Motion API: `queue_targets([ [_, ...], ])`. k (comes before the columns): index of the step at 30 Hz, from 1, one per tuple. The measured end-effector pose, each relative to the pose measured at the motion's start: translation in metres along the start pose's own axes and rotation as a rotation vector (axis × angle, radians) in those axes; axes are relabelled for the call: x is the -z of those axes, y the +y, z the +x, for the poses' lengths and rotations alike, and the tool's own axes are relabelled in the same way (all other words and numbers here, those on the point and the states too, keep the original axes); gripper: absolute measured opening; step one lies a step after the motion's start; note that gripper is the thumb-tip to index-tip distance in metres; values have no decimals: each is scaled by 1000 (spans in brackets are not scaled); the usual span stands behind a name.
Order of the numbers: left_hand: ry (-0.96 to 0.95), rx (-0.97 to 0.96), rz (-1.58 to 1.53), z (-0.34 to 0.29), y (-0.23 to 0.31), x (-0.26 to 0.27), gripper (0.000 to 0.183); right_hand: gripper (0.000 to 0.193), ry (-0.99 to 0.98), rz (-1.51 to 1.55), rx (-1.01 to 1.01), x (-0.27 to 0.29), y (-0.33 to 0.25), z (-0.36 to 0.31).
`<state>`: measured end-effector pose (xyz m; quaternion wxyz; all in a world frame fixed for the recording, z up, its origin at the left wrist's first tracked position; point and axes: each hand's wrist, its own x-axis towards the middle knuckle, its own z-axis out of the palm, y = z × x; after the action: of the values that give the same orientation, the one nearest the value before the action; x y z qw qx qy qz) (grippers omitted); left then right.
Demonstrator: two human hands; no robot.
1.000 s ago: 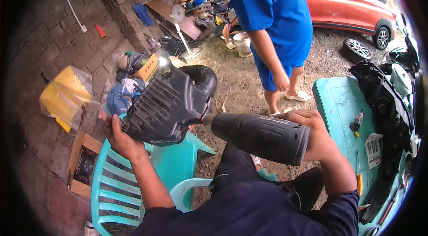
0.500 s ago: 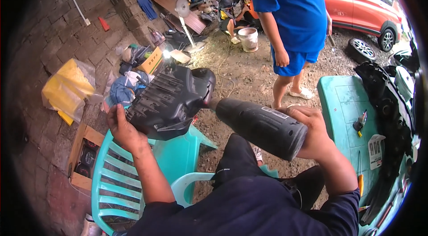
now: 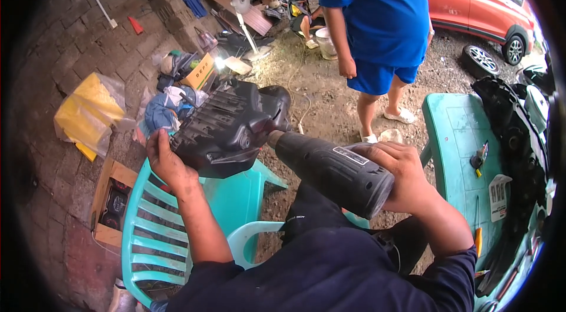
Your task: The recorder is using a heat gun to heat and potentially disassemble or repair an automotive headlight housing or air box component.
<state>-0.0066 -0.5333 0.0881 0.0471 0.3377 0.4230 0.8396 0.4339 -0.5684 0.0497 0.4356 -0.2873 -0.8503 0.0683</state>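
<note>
My left hand (image 3: 171, 162) grips the near left edge of a black moulded plastic car-part housing (image 3: 227, 126) with ribs on its back. It is held up above the teal chair, tilted. In my right hand (image 3: 402, 179) is a black heat gun (image 3: 333, 170), fingers wrapped round its handle, which is mostly hidden behind the body. The nozzle points left at the housing's right side, close to it; whether they touch I cannot tell.
A teal plastic chair (image 3: 154, 235) stands front left. To the right, a teal table (image 3: 457, 135) bears a screwdriver (image 3: 479, 241) and a large black car part (image 3: 513, 141). Ahead, a person in blue (image 3: 377, 17) stands near a loose wheel (image 3: 480, 61) and an orange car (image 3: 471, 8).
The heat gun has shifted left and slightly down, and the housing has moved slightly right. The person in blue has moved a little left in view.
</note>
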Motion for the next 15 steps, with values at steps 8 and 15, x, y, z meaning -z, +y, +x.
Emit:
queue_targets([
  [8, -25, 162, -75, 6, -17, 3, 35, 68, -15, -36, 13, -3, 1, 0],
  [15, -150, 692, -344, 25, -79, 31, 42, 68, 33, -15, 32, 6, 5, -2],
])
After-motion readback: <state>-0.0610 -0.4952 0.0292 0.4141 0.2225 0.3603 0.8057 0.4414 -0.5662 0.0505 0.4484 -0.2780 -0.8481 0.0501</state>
